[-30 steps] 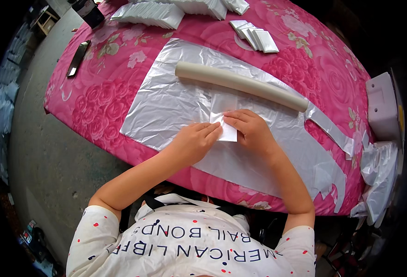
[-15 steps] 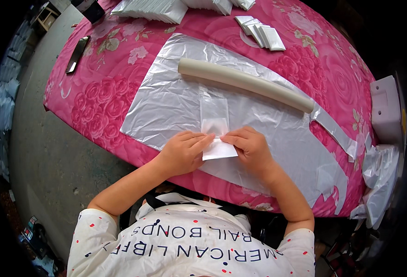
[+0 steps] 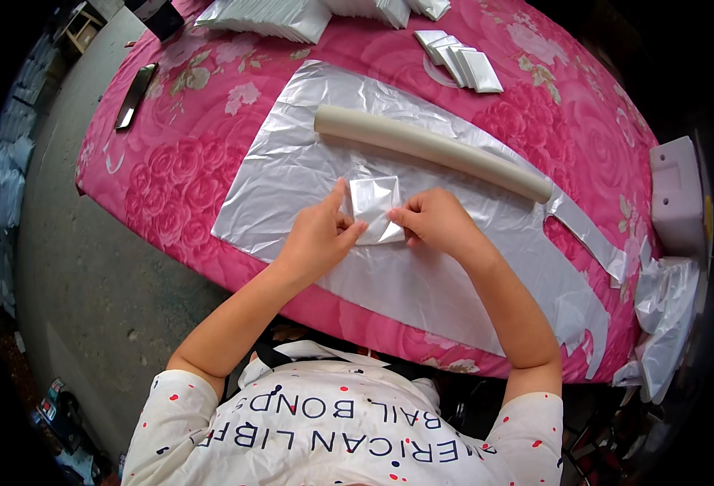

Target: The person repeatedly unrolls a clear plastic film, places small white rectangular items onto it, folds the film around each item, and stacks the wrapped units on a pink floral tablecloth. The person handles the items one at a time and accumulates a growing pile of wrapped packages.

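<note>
A small square packet of folded white plastic film [image 3: 376,202] lies on a larger spread plastic sheet [image 3: 276,162], between my hands. My left hand [image 3: 318,227] is at its lower left corner. The thumb presses there against curled fingers, while the index finger stretches up beside the left edge. My right hand [image 3: 434,223] pinches the packet's lower right edge between thumb and fingers. Behind the packet, a long beige tube [image 3: 430,152] lies slantwise across the sheet.
Folded white packets [image 3: 462,63] lie fanned out at the far right, and larger stacks [image 3: 272,18] stand at the back. A dark phone [image 3: 136,95] is at the left. A white plastic container [image 3: 677,194] stands at the right edge, above crumpled film [image 3: 666,308]. A pink flowered cloth [image 3: 171,186] covers the table.
Both hands have moved away from my body, and the near flap of the film has been folded over onto the far part. My left index finger has stretched out.
</note>
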Motion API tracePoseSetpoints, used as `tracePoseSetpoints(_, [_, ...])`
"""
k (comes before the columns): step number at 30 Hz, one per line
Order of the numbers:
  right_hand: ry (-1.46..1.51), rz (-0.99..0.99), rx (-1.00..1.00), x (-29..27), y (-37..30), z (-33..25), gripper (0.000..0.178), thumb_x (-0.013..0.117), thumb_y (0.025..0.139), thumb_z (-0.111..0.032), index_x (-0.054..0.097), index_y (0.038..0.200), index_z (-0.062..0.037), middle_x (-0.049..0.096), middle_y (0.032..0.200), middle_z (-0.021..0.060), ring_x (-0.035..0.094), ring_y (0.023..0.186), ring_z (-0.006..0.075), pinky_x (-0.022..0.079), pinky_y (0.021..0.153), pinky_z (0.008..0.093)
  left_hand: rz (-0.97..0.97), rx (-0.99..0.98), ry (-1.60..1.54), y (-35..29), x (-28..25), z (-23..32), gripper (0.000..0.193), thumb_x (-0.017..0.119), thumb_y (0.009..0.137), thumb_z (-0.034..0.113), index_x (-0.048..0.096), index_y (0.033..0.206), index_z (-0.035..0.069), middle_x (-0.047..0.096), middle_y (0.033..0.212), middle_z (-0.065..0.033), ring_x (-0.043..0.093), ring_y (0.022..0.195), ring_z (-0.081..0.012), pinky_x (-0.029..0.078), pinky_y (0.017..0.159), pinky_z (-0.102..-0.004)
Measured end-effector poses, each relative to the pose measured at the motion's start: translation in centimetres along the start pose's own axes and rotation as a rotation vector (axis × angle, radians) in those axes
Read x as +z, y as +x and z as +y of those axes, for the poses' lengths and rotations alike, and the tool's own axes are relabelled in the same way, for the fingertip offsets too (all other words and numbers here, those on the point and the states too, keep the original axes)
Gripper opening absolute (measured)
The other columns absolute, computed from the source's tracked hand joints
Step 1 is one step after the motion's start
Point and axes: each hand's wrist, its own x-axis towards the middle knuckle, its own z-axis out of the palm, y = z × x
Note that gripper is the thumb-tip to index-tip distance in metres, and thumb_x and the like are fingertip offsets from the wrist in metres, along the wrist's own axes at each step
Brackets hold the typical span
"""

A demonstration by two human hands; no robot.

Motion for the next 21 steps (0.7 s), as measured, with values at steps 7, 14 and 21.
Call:
tracePoseSetpoints(7, [-0.021, -0.015, 0.020, 0.1, -0.1, -0.1, 0.033, 0.065, 0.083, -0.025, 0.061, 0.061, -0.0007, 0.057, 0.054, 0.0016, 0.054, 0.047, 0.0070, 0.040, 0.046, 0.0224, 0.222, 0.332, 0.328, -0.5, -0.1, -0.4, 0.067, 0.066, 0.076, 0.008, 0.034, 0.133, -0.006, 0.058, 0.108, -0.0155, 0.060, 0.085, -0.0196, 0.049, 0.068, -0.0293])
tracePoseSetpoints(14, [-0.032, 0.036, 0.010, 0.5, 0.3, 0.6, 0.030, 0.062, 0.081, -0.025, 0.065, 0.064, -0.0002, 0.060, 0.053, 0.0075, 0.058, 0.048, 0.0134, 0.045, 0.050, 0.0277, 0.012, 0.566, 0.629, -0.5, 3.1, 0.1, 0.076, 0.062, 0.079, 0.032, 0.030, 0.134, -0.008, 0.031, 0.139, -0.0245, 0.025, 0.133, -0.0358, 0.020, 0.108, -0.0461])
tracePoseSetpoints(21, [-0.052, 0.045, 0.017, 0.6, -0.4, -0.3, 0.027, 0.063, 0.080, -0.022, 0.064, 0.066, 0.0007, 0.060, 0.055, 0.0067, 0.056, 0.048, 0.0118, 0.043, 0.048, 0.0263, 0.016, 0.444, 0.692, -0.5, 4.3, -1.0, 0.100, 0.056, 0.078, 0.055, 0.013, 0.137, -0.012, 0.012, 0.145, -0.0290, 0.007, 0.138, -0.0398, 0.005, 0.110, -0.0496])
